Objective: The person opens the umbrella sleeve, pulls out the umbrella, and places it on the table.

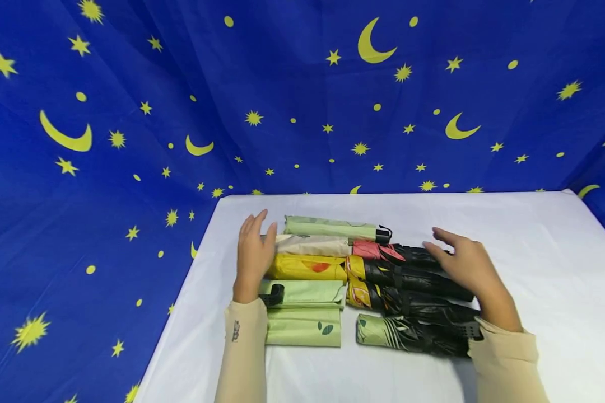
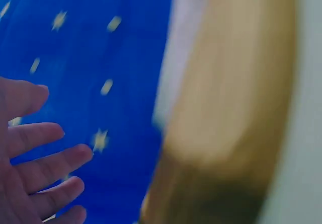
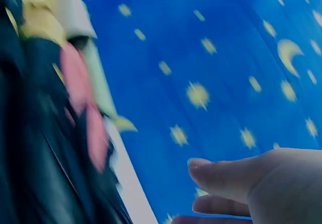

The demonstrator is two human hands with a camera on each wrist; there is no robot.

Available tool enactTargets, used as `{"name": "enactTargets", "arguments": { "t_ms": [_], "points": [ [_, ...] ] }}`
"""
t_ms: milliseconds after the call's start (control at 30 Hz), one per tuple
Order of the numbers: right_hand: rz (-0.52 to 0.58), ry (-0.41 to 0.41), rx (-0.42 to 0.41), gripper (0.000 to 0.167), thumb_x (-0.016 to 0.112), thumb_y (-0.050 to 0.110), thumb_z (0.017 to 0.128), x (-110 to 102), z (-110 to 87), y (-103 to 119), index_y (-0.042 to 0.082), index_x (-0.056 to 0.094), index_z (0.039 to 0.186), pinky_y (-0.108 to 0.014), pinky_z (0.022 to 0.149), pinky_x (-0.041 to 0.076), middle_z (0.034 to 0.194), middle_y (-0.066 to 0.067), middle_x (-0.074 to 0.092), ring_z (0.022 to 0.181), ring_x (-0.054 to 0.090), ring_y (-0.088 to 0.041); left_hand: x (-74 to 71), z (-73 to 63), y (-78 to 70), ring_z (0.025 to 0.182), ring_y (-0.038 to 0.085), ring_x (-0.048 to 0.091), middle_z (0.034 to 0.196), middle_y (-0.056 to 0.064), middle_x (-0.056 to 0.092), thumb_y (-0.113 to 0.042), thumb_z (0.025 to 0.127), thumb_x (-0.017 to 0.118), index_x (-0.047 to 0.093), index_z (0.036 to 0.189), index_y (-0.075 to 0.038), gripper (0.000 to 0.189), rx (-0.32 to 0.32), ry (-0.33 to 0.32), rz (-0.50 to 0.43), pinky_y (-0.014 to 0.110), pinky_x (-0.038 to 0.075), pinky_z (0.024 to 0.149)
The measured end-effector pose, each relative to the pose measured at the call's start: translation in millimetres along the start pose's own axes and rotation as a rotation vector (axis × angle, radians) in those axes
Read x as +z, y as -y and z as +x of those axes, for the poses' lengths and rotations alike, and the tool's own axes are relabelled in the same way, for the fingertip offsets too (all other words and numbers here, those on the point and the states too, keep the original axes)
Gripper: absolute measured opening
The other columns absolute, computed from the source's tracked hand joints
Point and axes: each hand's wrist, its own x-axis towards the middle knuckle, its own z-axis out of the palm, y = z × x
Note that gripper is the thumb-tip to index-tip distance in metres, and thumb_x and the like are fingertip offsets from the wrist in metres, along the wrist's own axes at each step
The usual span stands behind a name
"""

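Observation:
My left hand (image 1: 254,254) is over the left side of a group of rolled fabric things, fingers extended and holding nothing. Close by are a cream roll (image 1: 312,245), a yellow roll (image 1: 307,267) and light green pieces (image 1: 305,327). My right hand (image 1: 465,263) hovers with thumb and fingers apart near the black ends of several folded umbrellas. They are a pink-and-black umbrella (image 1: 383,252), yellow-and-black umbrellas (image 1: 408,277) and a green-and-black umbrella (image 1: 408,336). In the right wrist view, the right hand (image 3: 261,183) is apart from the blurred umbrellas (image 3: 45,113).
Behind the others lies a light green roll (image 1: 333,226) with a black end and strap. Everything lies on a white-covered table (image 1: 559,268). A blue cloth (image 1: 302,67) with yellow moons and stars hangs at the back and sides.

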Motion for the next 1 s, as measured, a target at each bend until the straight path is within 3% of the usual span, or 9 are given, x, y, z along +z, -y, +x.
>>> {"name": "enactTargets", "arguments": {
  "t_ms": [67, 167, 333, 467, 733, 867, 933, 1000],
  "points": [
    [-0.010, 0.031, -0.027, 0.064, 0.055, 0.044, 0.105, 12.7, 5.4, 16.0, -0.004, 0.050, 0.148, -0.070, 0.102, 0.038, 0.126, -0.033, 0.063, 0.124, 0.051, -0.057, 13.9, 0.7, -9.1, 0.146, 0.045, 0.032, 0.147, 0.024, 0.053, -0.028, 0.107, 0.054, 0.051, 0.148, -0.001, 0.050, 0.056, 0.082, 0.069, 0.056, 0.021, 0.121],
    [-0.040, 0.056, -0.026, 0.066, 0.054, 0.044, 0.106, 28.9, 13.1, 32.1, -0.007, 0.048, 0.148, -0.071, 0.109, 0.029, 0.126, -0.034, 0.062, 0.127, 0.049, -0.056, 30.9, 3.1, -16.6, 0.149, 0.046, 0.026, 0.149, 0.022, 0.051, -0.033, 0.108, 0.051, 0.045, 0.152, 0.000, 0.055, 0.069, 0.172, 0.162, 0.056, 0.014, 0.123],
    [-0.145, 0.083, 0.071, 0.069, 0.049, 0.047, 0.106, 51.0, 23.9, 45.8, -0.013, 0.053, 0.139, -0.078, 0.111, 0.011, 0.139, -0.035, 0.053, 0.131, 0.045, -0.055, 47.3, 8.6, -14.3, 0.150, 0.045, 0.023, 0.151, 0.021, 0.050, -0.047, 0.109, 0.043, 0.033, 0.158, 0.000, 0.069, -0.043, 0.217, 0.276, 0.057, 0.007, 0.123],
    [-0.194, 0.126, 0.122, 0.075, 0.042, 0.055, 0.106, 68.5, 28.1, 51.3, -0.013, 0.055, 0.137, -0.081, 0.109, 0.001, 0.144, -0.035, 0.048, 0.139, 0.033, -0.056, 53.2, 5.5, -8.6, 0.150, 0.044, 0.024, 0.149, 0.022, 0.051, -0.052, 0.109, 0.037, 0.025, 0.160, 0.001, 0.074, -0.106, 0.283, 0.269, 0.058, 0.004, 0.123],
    [-0.022, 0.107, 0.068, 0.078, 0.040, 0.055, 0.107, 74.8, 36.3, 52.6, -0.013, 0.048, 0.143, -0.080, 0.108, -0.008, 0.147, -0.034, 0.047, 0.147, 0.018, -0.055, 54.7, 6.2, -9.8, 0.146, 0.038, 0.037, 0.151, 0.022, 0.049, -0.050, 0.110, 0.034, 0.017, 0.163, -0.004, 0.072, -0.094, 0.309, 0.129, 0.058, -0.001, 0.123],
    [0.103, 0.034, 0.045, 0.072, 0.043, 0.047, 0.108, 72.9, 37.5, 50.2, -0.016, 0.045, 0.144, -0.077, 0.112, -0.003, 0.145, -0.038, 0.046, 0.144, 0.028, -0.055, 52.1, 4.2, -11.5, 0.147, 0.040, 0.033, 0.158, 0.018, 0.041, -0.046, 0.110, 0.036, 0.010, 0.165, -0.012, 0.070, -0.135, 0.312, 0.014, 0.059, 0.000, 0.122],
    [0.184, -0.035, 0.039, 0.068, 0.045, 0.044, 0.109, 71.5, 36.7, 50.3, -0.014, 0.047, 0.144, -0.072, 0.116, 0.012, 0.141, -0.036, 0.051, 0.138, 0.040, -0.052, 49.9, 3.9, -13.8, 0.149, 0.045, 0.026, 0.161, 0.017, 0.036, -0.045, 0.110, 0.038, 0.011, 0.166, -0.019, 0.067, -0.171, 0.284, -0.065, 0.063, 0.005, 0.121],
    [0.273, -0.132, 0.052, 0.063, 0.049, 0.043, 0.108, 70.3, 35.4, 52.0, -0.009, 0.054, 0.142, -0.064, 0.111, 0.035, 0.133, -0.031, 0.060, 0.127, 0.055, -0.047, 47.3, 3.9, -17.4, 0.149, 0.047, 0.025, 0.163, 0.017, 0.033, -0.044, 0.110, 0.040, 0.013, 0.166, -0.026, 0.065, -0.196, 0.237, -0.163, 0.065, 0.015, 0.119]
  ]
}}
